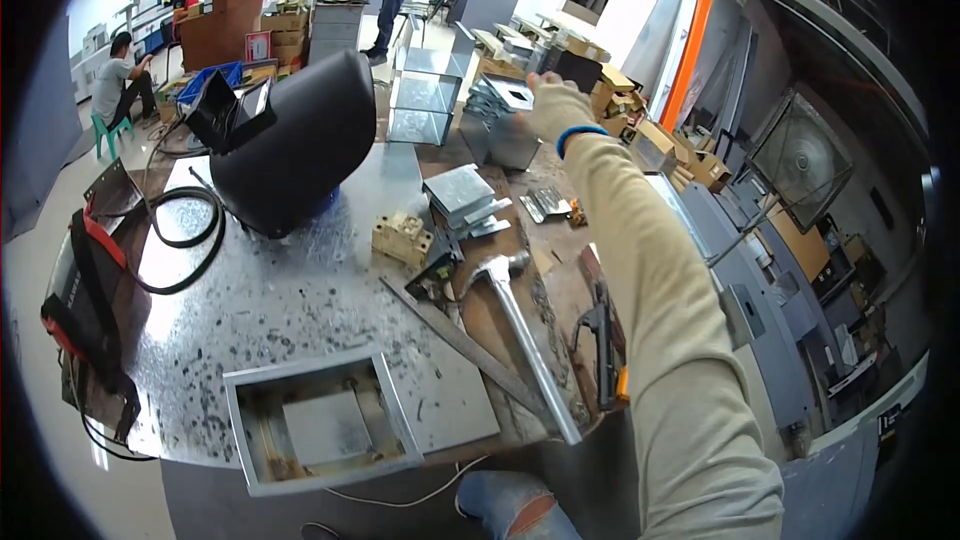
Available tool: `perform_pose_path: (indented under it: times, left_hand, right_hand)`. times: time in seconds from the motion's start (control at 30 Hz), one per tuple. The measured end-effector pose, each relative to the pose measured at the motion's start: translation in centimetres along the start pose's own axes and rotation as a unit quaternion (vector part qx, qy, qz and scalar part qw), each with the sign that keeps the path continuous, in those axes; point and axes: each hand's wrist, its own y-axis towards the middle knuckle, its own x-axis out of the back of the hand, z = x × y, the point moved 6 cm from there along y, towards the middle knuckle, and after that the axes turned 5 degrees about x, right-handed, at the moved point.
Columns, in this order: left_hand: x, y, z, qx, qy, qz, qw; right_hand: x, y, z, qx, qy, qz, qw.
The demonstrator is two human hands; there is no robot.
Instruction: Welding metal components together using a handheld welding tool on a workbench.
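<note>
Right hand (553, 105), gloved, grips a flat metal piece (512, 92) at the table's (300, 290) far edge; workshop around.

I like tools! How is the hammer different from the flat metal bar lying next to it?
The hammer has a round shiny handle and a head at its far end; the flat metal bar is thin, dull and plain. The hammer's handle pokes past the table edge; the bar stays on it. Both are long metal things lying slanted.

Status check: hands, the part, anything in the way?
Right hand stretched out, gloved, on metal stack at bench's far end. Left hand out of view. Hammer and welding helmet lie nearer, off the arm's line.
</note>
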Motion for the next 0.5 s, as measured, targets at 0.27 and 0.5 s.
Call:
perform_pose_path:
  times: [0.27, 0.5]
  left_hand:
    - [-0.4, 1.6, 0.3, 0.060, 0.064, 0.071, 0.994]
    - [-0.8, 3.1, 0.2, 0.061, 0.078, 0.083, 0.992]
  right_hand:
    - [-9.4, 6.3, -0.1, 0.016, -0.030, -0.006, 0.999]
    - [-6.2, 6.3, -0.8, 0.038, -0.046, -0.125, 0.990]
